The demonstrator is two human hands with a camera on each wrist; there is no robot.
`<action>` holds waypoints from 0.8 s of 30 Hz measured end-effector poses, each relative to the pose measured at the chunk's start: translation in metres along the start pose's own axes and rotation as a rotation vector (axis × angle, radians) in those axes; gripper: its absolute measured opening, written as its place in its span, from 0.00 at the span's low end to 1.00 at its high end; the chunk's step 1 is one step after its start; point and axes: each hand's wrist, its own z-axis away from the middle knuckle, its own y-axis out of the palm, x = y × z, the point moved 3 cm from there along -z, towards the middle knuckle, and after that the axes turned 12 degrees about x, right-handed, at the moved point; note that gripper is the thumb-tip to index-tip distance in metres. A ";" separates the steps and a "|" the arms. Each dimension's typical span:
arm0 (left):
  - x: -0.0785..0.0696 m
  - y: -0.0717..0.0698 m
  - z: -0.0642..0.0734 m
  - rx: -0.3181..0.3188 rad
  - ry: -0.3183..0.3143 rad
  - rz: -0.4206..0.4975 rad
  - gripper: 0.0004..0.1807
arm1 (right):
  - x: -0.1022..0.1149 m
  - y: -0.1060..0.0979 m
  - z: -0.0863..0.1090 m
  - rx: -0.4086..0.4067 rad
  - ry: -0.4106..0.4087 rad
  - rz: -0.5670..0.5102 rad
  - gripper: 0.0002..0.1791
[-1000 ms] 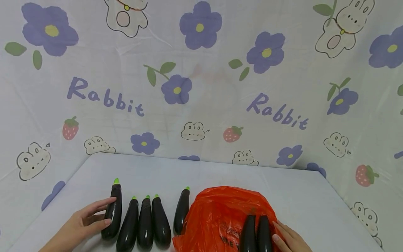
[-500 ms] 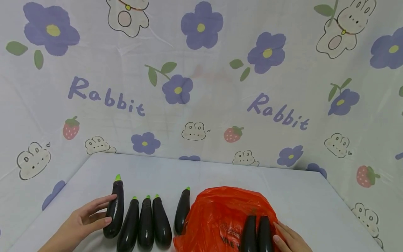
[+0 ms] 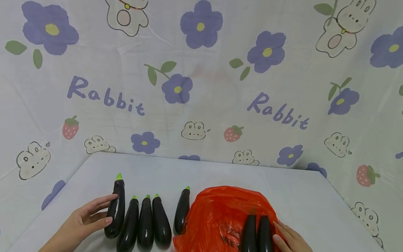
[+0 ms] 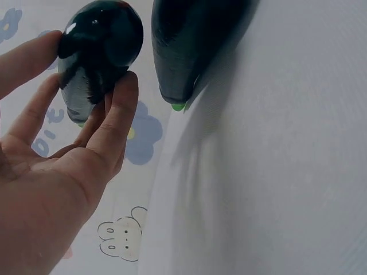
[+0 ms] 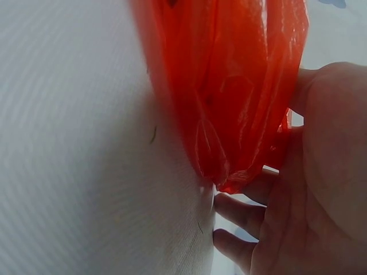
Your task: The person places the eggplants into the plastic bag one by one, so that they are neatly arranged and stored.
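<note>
My left hand (image 3: 83, 222) grips a dark eggplant (image 3: 116, 213) with a green stem end, thumb on one side and fingers on the other. In the left wrist view this eggplant (image 4: 97, 51) hangs off the table, apart from a neighbouring eggplant (image 4: 192, 46). At the right, a crumpled red plastic bag (image 3: 217, 210) lies with two eggplants (image 3: 249, 232) showing at its front. My right hand (image 3: 291, 238) holds the bag's right side; in the right wrist view, its fingers reach behind and below the red plastic (image 5: 235, 103). Some fingertips are hidden there.
Between the left hand and the bag lie three eggplants side by side, the middle eggplant (image 3: 146, 224) among them. Another eggplant (image 3: 182, 211) lies against the bag's left edge. Everything rests on a white table (image 3: 299, 196), backed by a printed cloth (image 3: 201, 105).
The eggplant in my left hand has shifted slightly right and away from me, with its stem end a little higher in view. My right hand and the bag have stayed put.
</note>
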 end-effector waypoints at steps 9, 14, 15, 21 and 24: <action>-0.001 0.001 0.000 0.015 0.015 0.010 0.35 | 0.002 0.001 0.000 0.008 0.010 -0.007 0.45; -0.001 0.002 0.001 0.025 0.025 0.018 0.35 | 0.001 0.000 0.001 0.003 0.004 -0.004 0.45; 0.000 0.002 0.001 0.029 0.027 0.022 0.35 | 0.001 0.000 0.001 0.001 0.001 -0.003 0.44; 0.000 0.004 0.001 0.064 0.064 0.028 0.34 | 0.001 -0.001 0.000 0.004 0.009 -0.001 0.44; -0.001 0.004 0.001 0.082 0.081 0.036 0.33 | 0.001 0.000 -0.001 0.009 0.017 -0.003 0.45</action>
